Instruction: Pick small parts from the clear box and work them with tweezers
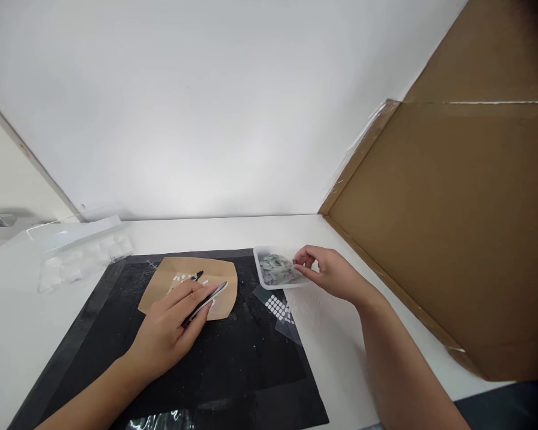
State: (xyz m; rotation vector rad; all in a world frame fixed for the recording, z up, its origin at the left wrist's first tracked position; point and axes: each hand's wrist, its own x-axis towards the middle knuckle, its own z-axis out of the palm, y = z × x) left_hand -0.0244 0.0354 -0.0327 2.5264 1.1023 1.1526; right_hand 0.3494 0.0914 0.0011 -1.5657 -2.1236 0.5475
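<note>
My left hand [173, 325] rests on a tan leather-like piece [179, 280] and is closed round a pair of tweezers [208, 298] that point right. Small white bits lie on the tan piece near the fingers. My right hand [327, 272] reaches into a small clear tray [257, 269] of greenish scraps, its fingertips pinched together over the tray's right side; what they pinch is too small to make out. A clear sheet with rows of white squares [278, 309] lies just in front of the tray.
A black mat [233, 370] covers the white table. A clear plastic compartment tray [78, 254] sits at the back left. A large brown cardboard panel [452, 227] stands along the right side. A white wall is behind.
</note>
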